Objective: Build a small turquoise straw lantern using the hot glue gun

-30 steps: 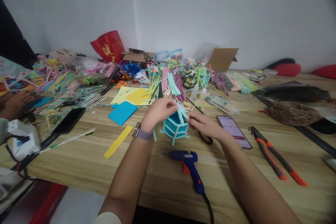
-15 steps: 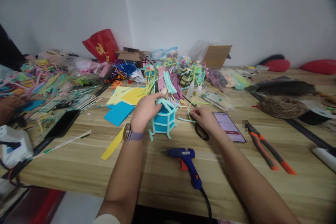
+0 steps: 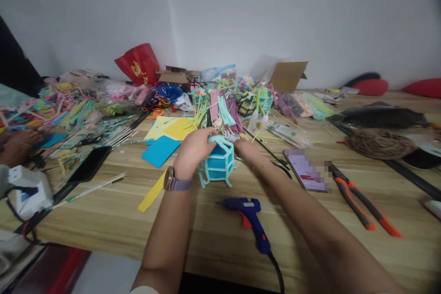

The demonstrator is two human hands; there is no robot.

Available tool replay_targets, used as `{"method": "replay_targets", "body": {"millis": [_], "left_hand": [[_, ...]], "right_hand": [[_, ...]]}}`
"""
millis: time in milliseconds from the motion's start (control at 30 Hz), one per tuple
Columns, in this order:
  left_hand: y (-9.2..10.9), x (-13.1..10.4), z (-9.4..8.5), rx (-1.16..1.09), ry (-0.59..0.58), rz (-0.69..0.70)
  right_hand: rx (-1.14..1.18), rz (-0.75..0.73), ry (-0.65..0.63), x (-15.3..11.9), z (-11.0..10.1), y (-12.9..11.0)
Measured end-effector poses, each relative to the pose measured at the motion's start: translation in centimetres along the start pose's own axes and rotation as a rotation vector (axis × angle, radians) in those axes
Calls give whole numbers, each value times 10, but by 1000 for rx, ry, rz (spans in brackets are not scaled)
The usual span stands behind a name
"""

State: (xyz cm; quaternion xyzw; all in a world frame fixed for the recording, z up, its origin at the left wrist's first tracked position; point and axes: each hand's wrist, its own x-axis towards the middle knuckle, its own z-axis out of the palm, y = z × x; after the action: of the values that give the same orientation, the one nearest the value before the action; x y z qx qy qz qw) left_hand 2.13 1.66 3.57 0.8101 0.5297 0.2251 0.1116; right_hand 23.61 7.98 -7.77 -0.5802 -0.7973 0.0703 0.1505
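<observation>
A small lantern-like frame (image 3: 219, 165) of mint-green pipe cleaners with blue panels stands on short legs on the table. My left hand (image 3: 193, 150), with a watch at its wrist, grips its upper left side, thumb on the top edge. Close by the frame's upper right edge is my right hand (image 3: 248, 150), its fingers drawn together and slightly blurred. Whatever they hold is too small or hidden to make out. A black loop-shaped handle (image 3: 284, 170) shows beyond my right forearm. In front lies a blue glue gun (image 3: 244, 204) with an orange trigger.
Orange-handled pliers (image 3: 365, 202) and a phone (image 3: 305, 170) lie to the right, near coiled brown cord (image 3: 379, 143). Blue card (image 3: 160, 150) and a yellow strip (image 3: 151, 193) lie left. Pipe-cleaner bundles (image 3: 222, 108) crowd the back. Another person's hand (image 3: 22, 142) is at far left.
My right hand has moved left, from beside the black handle to the frame's right edge. The black handle now lies farther right. My left hand keeps its grip. The view has shifted slightly.
</observation>
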Motion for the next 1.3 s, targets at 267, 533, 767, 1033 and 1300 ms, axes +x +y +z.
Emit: {"method": "replay_targets", "body": {"millis": [267,533,767,1033,1300], "left_hand": [[8,9,19,-91,-29,11],[12,12,28,-119,-44,59],[12,11,27,-100,-39,57],[12,12,28,-123,-54,49],[12,12,31,-96,-8,29]], "right_hand": [[170,172,237,-27,-36,-1],[879,117,200,-55,-58,-56],[623,115,224,-56,-49,-68],[312,132,226,-62,-50,-74],[156,173,234,-64,-45,-79]]}}
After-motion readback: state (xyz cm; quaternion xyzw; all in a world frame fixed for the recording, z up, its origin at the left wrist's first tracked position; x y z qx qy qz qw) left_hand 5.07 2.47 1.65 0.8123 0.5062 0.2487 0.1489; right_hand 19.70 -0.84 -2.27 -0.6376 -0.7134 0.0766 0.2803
